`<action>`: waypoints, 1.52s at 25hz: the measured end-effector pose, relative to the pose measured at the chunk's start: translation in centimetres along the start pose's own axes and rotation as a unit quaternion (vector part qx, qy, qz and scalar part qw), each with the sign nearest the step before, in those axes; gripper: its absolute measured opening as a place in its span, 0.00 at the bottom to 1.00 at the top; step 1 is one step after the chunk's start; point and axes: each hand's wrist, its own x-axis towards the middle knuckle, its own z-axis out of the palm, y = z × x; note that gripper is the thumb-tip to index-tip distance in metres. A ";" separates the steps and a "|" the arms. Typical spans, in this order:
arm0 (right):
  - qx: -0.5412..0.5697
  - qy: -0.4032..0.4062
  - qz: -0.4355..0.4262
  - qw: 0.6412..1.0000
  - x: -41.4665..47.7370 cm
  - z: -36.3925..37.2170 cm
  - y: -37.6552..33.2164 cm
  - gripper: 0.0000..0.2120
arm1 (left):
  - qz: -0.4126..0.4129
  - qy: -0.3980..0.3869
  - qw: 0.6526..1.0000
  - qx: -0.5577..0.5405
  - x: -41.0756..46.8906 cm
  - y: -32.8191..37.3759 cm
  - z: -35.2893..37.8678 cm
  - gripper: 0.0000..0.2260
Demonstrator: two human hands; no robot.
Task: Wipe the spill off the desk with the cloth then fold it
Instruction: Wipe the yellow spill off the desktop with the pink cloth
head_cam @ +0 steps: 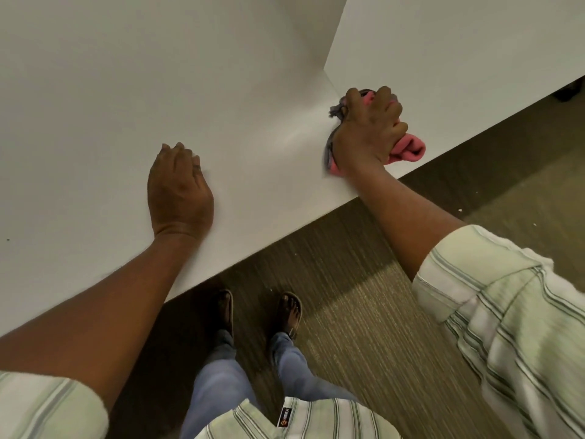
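A bunched pink and grey cloth (410,148) lies on the white desk (95,106) near its front edge, at the right. My right hand (368,131) is closed over the cloth and presses it onto the desk top. A faint wet sheen (296,137) shows on the surface just left of the cloth. My left hand (179,191) rests palm down on the desk, apart from the cloth, fingers slightly curled, holding nothing.
A white upright panel (443,42) rises at the back right, meeting the desk just behind the cloth. The desk's front edge (285,229) runs diagonally. Below it lie brown striped carpet (364,312) and my sandalled feet (259,315).
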 end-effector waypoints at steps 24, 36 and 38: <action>-0.003 -0.018 -0.185 0.983 -5.3 -0.3 -4.2 0.16 | -0.016 -0.001 1.000 0.014 -0.8 0.1 0.4 0.19; -0.025 -0.008 0.003 1.000 1.3 -1.3 3.2 0.19 | -0.001 -0.009 1.000 0.012 -0.6 0.2 0.1 0.18; -0.005 0.022 0.028 0.999 1.6 -2.0 4.4 0.18 | 0.001 -0.012 1.000 0.007 -0.7 0.2 0.0 0.18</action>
